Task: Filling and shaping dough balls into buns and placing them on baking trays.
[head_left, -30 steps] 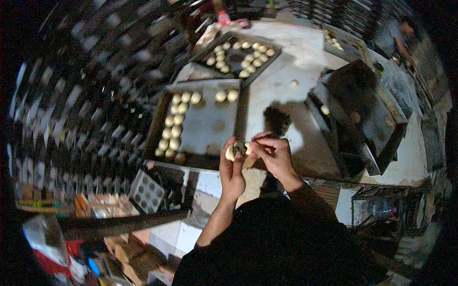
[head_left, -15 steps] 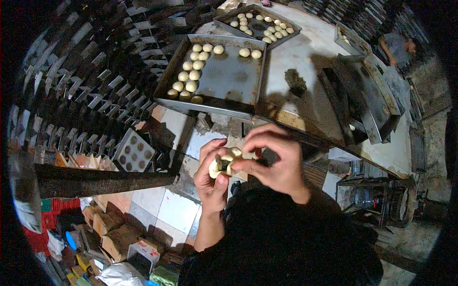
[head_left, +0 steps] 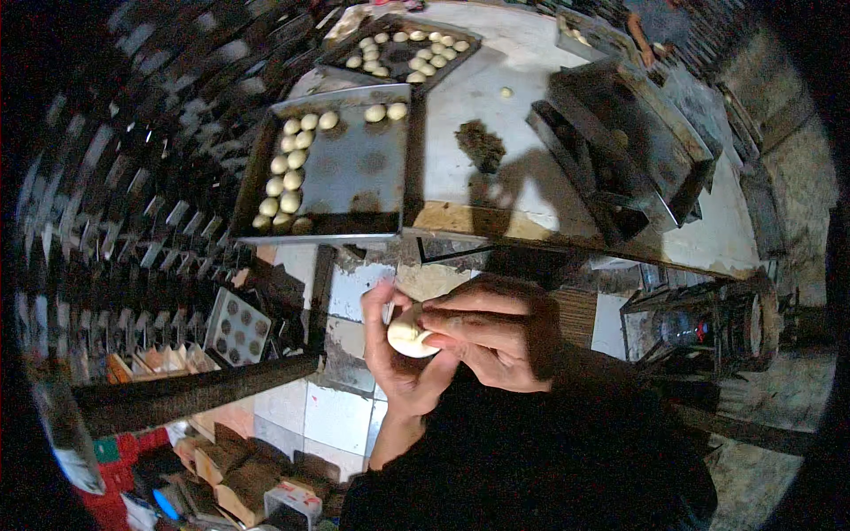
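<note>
Cupped in my left hand [head_left: 403,380] is a pale, smooth ball of dough [head_left: 409,340], held in front of me at the table's near edge. The fingers and thumb of my right hand [head_left: 505,332] pinch its upper right side, where the dough is gathered. Past my hands, similar dough balls [head_left: 290,202] line the left side of a dark metal tray [head_left: 329,237], with a couple at its far right corner. On the table right of that tray lies a dark, crumbly mound [head_left: 481,146], perhaps filling.
A second tray [head_left: 332,71] of dough balls stands behind the first. Empty-looking trays [head_left: 620,142] lean stacked at the right on the white table [head_left: 452,53], beside a lone dough ball [head_left: 506,92]. Another person's hand [head_left: 648,55] shows far right. Boxes [head_left: 243,487] crowd the lower left.
The dough was an open pocket with something dark inside; now its edges are drawn together into a rounder ball. My right hand has closed in on it. The view has shifted rightward.
</note>
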`<state>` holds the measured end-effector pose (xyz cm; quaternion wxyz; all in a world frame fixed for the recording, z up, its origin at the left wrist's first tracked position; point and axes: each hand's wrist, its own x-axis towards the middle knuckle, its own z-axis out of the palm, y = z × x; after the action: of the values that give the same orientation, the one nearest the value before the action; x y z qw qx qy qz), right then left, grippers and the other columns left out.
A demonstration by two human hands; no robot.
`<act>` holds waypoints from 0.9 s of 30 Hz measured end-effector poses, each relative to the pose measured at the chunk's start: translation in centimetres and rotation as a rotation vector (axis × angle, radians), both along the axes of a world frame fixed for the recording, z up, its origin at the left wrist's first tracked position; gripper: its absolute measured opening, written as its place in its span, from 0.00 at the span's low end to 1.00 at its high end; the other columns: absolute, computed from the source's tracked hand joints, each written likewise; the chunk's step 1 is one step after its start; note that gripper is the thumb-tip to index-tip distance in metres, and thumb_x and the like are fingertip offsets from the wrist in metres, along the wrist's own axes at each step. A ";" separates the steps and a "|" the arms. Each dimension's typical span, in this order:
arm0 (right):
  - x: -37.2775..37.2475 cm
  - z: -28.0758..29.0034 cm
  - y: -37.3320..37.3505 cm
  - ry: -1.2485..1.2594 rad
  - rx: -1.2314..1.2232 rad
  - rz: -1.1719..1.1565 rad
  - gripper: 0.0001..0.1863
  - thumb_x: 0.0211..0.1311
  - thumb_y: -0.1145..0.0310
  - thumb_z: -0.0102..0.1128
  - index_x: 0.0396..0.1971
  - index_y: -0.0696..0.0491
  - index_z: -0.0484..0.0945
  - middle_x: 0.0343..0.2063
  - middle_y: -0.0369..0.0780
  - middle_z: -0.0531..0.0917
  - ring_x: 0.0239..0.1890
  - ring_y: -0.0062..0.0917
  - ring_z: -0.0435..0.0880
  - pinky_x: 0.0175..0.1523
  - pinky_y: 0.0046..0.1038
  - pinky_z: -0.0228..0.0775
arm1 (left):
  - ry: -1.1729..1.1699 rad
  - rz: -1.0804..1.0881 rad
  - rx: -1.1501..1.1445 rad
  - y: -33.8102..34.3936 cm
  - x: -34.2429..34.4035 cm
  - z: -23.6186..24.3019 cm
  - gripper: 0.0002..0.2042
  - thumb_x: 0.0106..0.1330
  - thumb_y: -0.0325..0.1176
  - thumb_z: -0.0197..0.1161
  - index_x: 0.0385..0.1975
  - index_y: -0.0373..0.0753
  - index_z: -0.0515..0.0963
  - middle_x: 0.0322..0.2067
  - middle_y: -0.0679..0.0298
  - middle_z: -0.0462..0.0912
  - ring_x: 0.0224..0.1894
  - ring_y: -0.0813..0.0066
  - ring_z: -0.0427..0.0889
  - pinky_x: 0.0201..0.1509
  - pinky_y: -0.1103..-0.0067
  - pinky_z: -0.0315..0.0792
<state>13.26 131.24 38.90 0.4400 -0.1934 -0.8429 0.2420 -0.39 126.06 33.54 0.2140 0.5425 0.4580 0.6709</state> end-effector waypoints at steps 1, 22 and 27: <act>1.6 0.3 0.8 0.017 -0.002 -0.020 0.18 0.43 0.68 0.72 0.36 0.54 0.79 0.36 0.40 0.78 0.36 0.30 0.80 0.35 0.28 0.75 | -0.280 -0.241 0.007 1.0 1.1 -0.1 0.31 0.53 0.52 0.64 0.47 0.29 0.73 0.44 0.56 0.68 0.43 0.69 0.67 0.46 0.74 0.64; 34.7 -1.5 10.6 -0.187 -0.523 -0.217 0.14 0.60 0.65 0.56 0.40 0.60 0.76 0.35 0.46 0.81 0.38 0.32 0.82 0.45 0.29 0.74 | -0.153 -0.554 -0.030 19.4 33.1 2.5 0.15 0.49 0.37 0.74 0.29 0.36 0.77 0.28 0.59 0.80 0.31 0.66 0.81 0.35 0.77 0.74; 35.2 0.8 12.1 -0.219 -0.064 -0.594 0.14 0.58 0.73 0.56 0.45 0.58 0.73 0.44 0.48 0.78 0.45 0.35 0.80 0.50 0.34 0.72 | -0.667 -0.651 -0.658 19.9 33.9 -8.8 0.05 0.59 0.32 0.63 0.29 0.39 0.76 0.26 0.71 0.80 0.26 0.76 0.78 0.26 0.76 0.67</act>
<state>48.43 143.31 39.66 0.3918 -0.4698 -0.7838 0.1068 33.49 145.92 24.73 0.7004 0.3193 0.3597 0.5273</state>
